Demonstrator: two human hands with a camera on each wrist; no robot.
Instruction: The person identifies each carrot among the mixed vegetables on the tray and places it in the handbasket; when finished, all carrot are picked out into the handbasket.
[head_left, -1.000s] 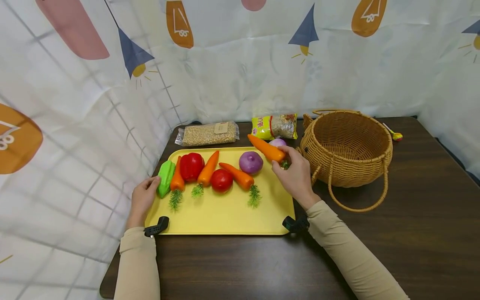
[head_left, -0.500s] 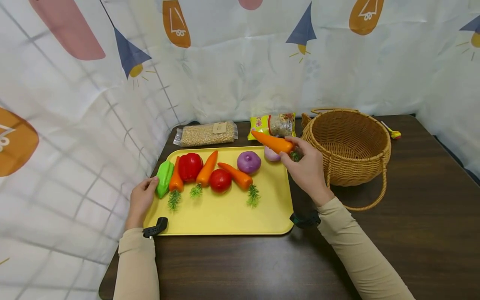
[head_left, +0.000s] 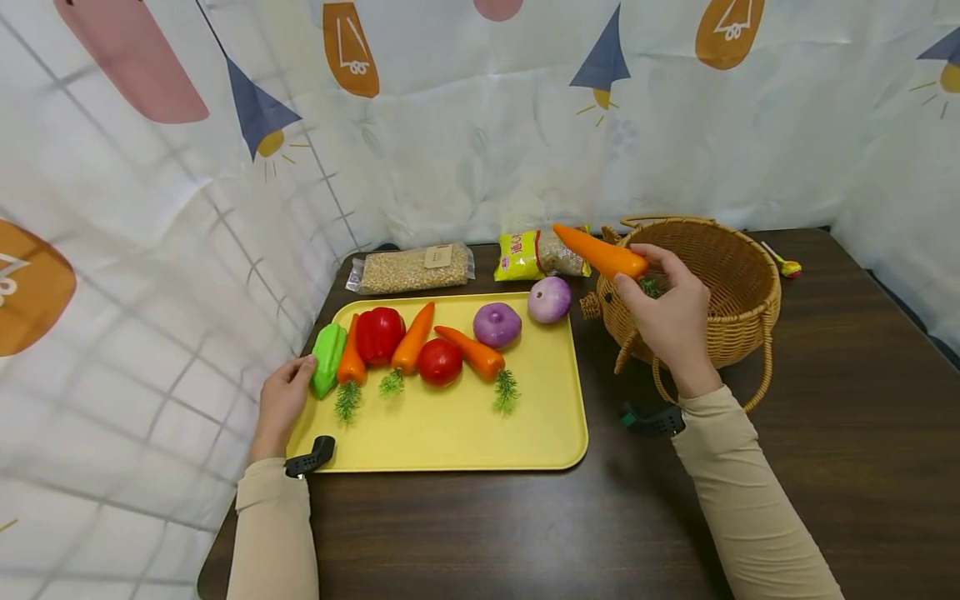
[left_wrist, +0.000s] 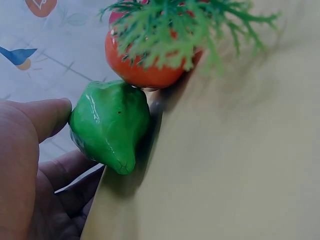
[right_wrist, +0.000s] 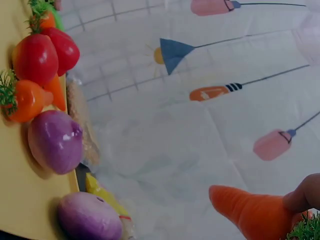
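"Largest first?"

"A worktop [head_left: 480,533] bearing a yellow tray [head_left: 450,442] and wicker basket [head_left: 738,337]."

"What is held?"

"The right hand [head_left: 675,312] pinches a carrot [head_left: 596,252]; whether the left hand [head_left: 283,402] grips, I cannot tell."

"That carrot?"

"Smooth orange, tapering, tip up-left, green frond [head_left: 651,287] at the thick end, raised by the basket's left side. A green vegetable [head_left: 327,358] touches the left thumb [left_wrist: 52,116]."

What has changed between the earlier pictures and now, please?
The right hand, gripping a carrot throughout, has moved right, away from the tray and toward the basket, leaving the pale onion in full view. The left hand stays against the green vegetable; the red pepper stays put.
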